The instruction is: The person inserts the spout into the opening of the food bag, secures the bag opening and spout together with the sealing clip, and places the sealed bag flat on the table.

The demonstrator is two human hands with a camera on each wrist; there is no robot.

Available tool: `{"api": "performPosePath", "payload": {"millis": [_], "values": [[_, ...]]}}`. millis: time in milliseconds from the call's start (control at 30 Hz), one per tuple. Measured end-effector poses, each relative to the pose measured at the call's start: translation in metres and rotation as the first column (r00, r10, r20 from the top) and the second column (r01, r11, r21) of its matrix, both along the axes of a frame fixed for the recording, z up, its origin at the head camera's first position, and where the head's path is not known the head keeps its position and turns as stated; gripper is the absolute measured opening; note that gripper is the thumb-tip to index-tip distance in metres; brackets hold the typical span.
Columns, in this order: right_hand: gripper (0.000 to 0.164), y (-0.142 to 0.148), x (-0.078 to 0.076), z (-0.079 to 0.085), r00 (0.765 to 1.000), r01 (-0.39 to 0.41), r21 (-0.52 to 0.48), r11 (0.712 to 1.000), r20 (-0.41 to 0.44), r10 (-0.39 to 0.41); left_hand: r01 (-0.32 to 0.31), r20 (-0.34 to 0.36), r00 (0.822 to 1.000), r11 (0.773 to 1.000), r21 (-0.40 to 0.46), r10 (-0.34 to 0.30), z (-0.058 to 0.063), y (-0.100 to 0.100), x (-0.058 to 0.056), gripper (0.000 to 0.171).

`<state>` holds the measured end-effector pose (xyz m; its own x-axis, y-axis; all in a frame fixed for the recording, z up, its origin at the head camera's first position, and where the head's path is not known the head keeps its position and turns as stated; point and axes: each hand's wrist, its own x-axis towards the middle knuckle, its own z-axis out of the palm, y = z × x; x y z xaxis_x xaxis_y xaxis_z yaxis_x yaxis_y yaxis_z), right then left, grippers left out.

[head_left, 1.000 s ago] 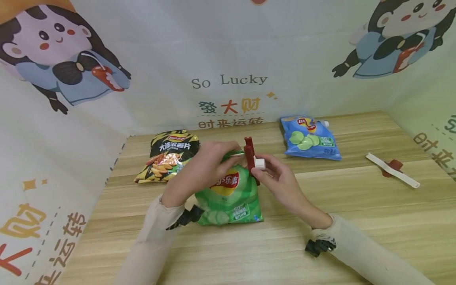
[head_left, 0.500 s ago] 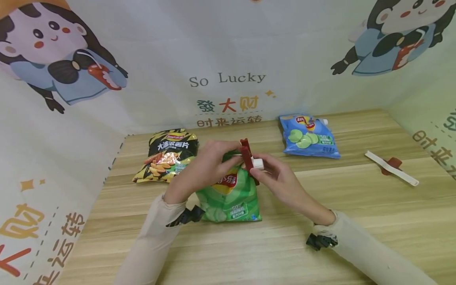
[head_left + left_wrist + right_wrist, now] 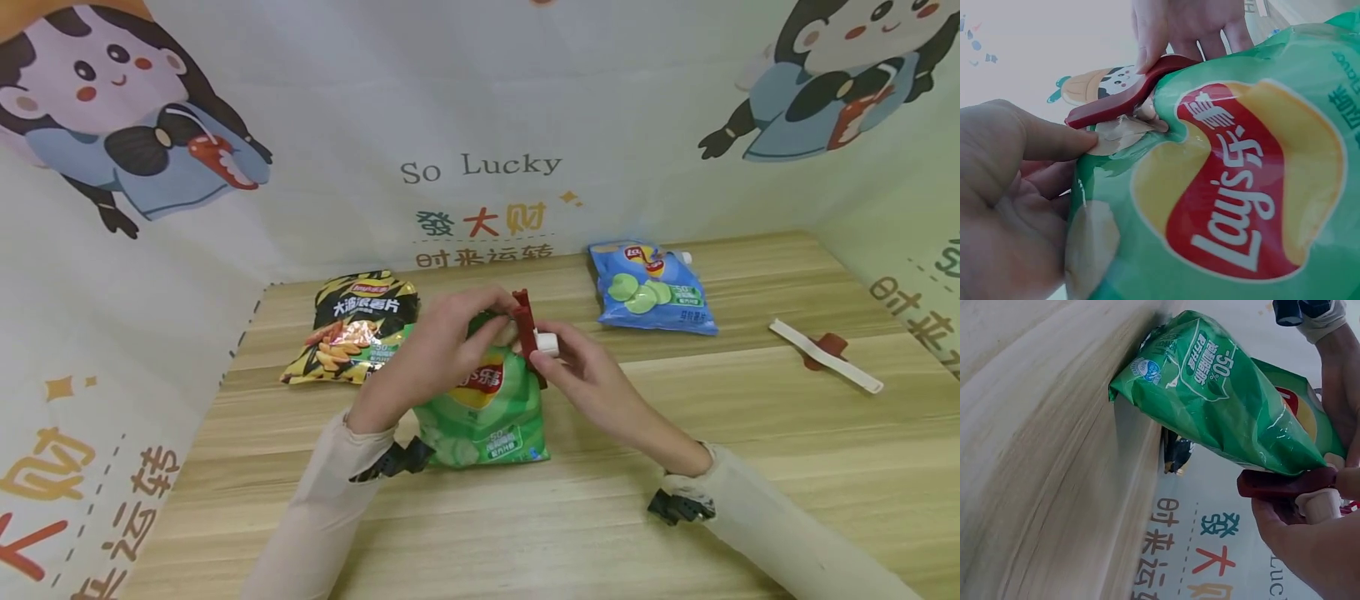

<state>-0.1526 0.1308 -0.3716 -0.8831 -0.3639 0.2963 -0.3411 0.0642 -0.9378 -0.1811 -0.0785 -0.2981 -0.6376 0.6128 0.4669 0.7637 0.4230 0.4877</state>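
Observation:
A green Lay's chip bag (image 3: pixel 480 425) stands on the table between the hands, its top edge partly hidden by the left fingers. My left hand (image 3: pixel 446 346) pinches the bag's top; in the left wrist view the thumb (image 3: pixel 1054 134) presses on the green film. My right hand (image 3: pixel 592 371) holds a dark red bag clip (image 3: pixel 527 333) with a white cap (image 3: pixel 547 344). Running across the bag's top edge at its right part, the clip (image 3: pixel 1122 97) touches the film in the left wrist view. Whether it is locked cannot be told.
A black and yellow chip bag (image 3: pixel 360 321) lies at the back left. At the back right lies a blue chip bag (image 3: pixel 652 292) with a white cap (image 3: pixel 682 258) at its top. Another clip, white and red (image 3: pixel 825 357), rests on the table's right side (image 3: pixel 750 467).
Both hands keep their holds on the bag and clip. The left fingers have shifted slightly at the bag's top, and the bag has moved a little.

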Motion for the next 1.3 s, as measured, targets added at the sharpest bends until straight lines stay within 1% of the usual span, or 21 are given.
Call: {"api": "performPosePath", "payload": {"millis": [233,367,467,533,600,667,733,767,833,867,933,1000,1067,1133,1200,1300], "values": [[0.043,-0.001,0.001,0.002,1.0,0.011,0.021,1.0,-0.004,-0.01,-0.001,0.015,1.0,1.0,0.023,0.0,0.001,-0.001,0.0,0.012],[0.043,-0.001,0.002,0.001,0.999,-0.014,0.043,0.999,-0.031,0.015,0.024,0.034,0.999,1.0,0.018,-0.024,0.0,-0.002,-0.002,0.01],[0.042,-0.001,0.002,-0.002,0.998,-0.016,0.065,0.998,-0.058,0.019,0.044,0.037,0.998,0.998,0.036,-0.045,-0.003,-0.002,-0.004,0.01],[0.042,0.0,0.002,-0.003,0.998,-0.007,0.069,0.998,-0.067,0.012,0.046,0.006,0.999,0.997,0.057,-0.047,-0.005,0.0,-0.005,0.01],[0.042,0.001,0.002,-0.004,0.998,0.004,0.065,0.998,-0.062,0.001,0.044,-0.057,0.998,0.996,0.08,-0.039,-0.008,0.003,-0.006,0.01],[0.041,0.002,0.002,-0.003,0.999,0.01,0.05,0.999,-0.047,-0.008,0.039,-0.129,0.991,0.994,0.103,-0.025,-0.011,0.007,-0.007,0.009],[0.041,0.003,0.001,-0.003,0.999,0.008,0.032,0.999,-0.037,-0.007,0.016,-0.18,0.984,0.992,0.128,0.007,-0.012,0.011,-0.007,0.013],[0.041,0.002,0.001,-0.002,0.999,0.009,0.026,1.0,-0.034,-0.008,-0.001,-0.187,0.982,0.99,0.141,0.028,-0.012,0.012,-0.007,0.016],[0.04,0.002,0.0,-0.002,0.999,0.004,0.015,1.0,-0.033,-0.003,-0.044,-0.172,0.983,0.987,0.153,0.07,-0.012,0.013,-0.007,0.025],[0.04,0.002,0.0,-0.002,0.999,0.0,0.014,1.0,-0.036,0.001,-0.07,-0.151,0.984,0.987,0.147,0.093,-0.011,0.013,-0.007,0.027],[0.04,0.001,-0.001,-0.003,0.999,-0.004,0.012,1.0,-0.044,0.004,-0.117,-0.092,0.988,0.987,0.11,0.127,-0.009,0.011,-0.006,0.025],[0.039,0.001,-0.002,-0.004,0.999,-0.009,0.007,1.0,-0.048,0.009,-0.146,-0.018,0.989,0.988,0.042,0.147,-0.007,0.007,-0.004,0.018],[0.038,0.001,-0.002,-0.004,0.999,-0.009,0.001,1.0,-0.051,0.009,-0.142,0.056,0.988,0.989,-0.032,0.143,-0.003,0.002,-0.004,0.023],[0.038,0.001,-0.002,-0.005,0.999,-0.008,-0.003,1.0,-0.051,0.008,-0.138,0.121,0.981,0.985,-0.104,0.15,0.001,-0.004,-0.003,0.031],[0.039,0.002,-0.002,-0.005,0.999,-0.011,-0.005,1.0,-0.05,0.011,-0.12,0.144,0.979,0.981,-0.155,0.142,0.004,-0.01,-0.004,0.031],[0.039,0.002,-0.002,-0.005,0.999,-0.02,0.001,1.0,-0.048,0.02,-0.086,0.138,0.984,0.98,-0.179,0.111,0.007,-0.018,-0.005,0.022]]}}
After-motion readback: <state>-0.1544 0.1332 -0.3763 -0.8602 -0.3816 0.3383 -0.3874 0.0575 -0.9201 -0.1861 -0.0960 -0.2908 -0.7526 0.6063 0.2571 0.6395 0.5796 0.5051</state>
